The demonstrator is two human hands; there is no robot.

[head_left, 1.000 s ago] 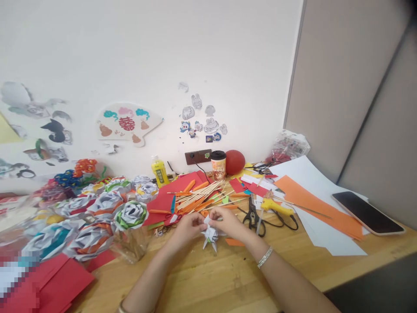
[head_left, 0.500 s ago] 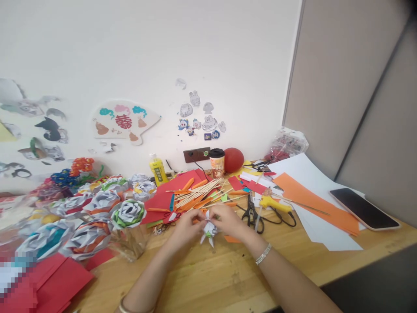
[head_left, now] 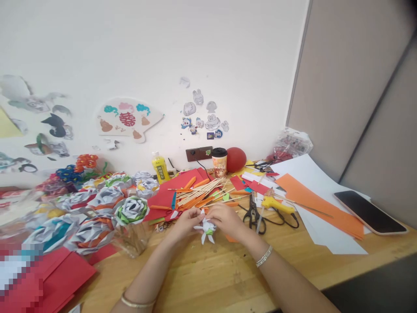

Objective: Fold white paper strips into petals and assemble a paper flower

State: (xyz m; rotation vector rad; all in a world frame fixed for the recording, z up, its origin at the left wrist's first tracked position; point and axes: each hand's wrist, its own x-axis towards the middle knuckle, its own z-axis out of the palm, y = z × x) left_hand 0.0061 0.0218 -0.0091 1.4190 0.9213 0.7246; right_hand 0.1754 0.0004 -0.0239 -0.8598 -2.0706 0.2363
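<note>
A small white folded-paper flower (head_left: 207, 229) with pointed petals and a bit of green is held up between my two hands, just over the wooden table (head_left: 202, 282). My left hand (head_left: 186, 225) is closed on its left side, thumb and fingers pinching the paper. From the other side my right hand (head_left: 225, 221) pinches its upper part, the fingers bent and partly hiding the petals. Right behind my hands lie a heap of thin wooden sticks (head_left: 199, 193) and orange folded strips. Black scissors (head_left: 252, 217) rest to the right of my right hand.
Finished paper flowers (head_left: 132, 211) crowd the left, one above a clear cup (head_left: 132, 239) of sticks. Red paper (head_left: 70, 278) lies at front left. A yellow glue gun (head_left: 276, 204), white and orange sheets (head_left: 321, 206) and a phone (head_left: 369, 211) are at right. A drink bottle (head_left: 160, 168) and paper cup (head_left: 219, 163) stand behind.
My left hand has shifted slightly and more of the flower's petals show between my hands. The whole view has moved a little, so the table and wall appear farther right.
</note>
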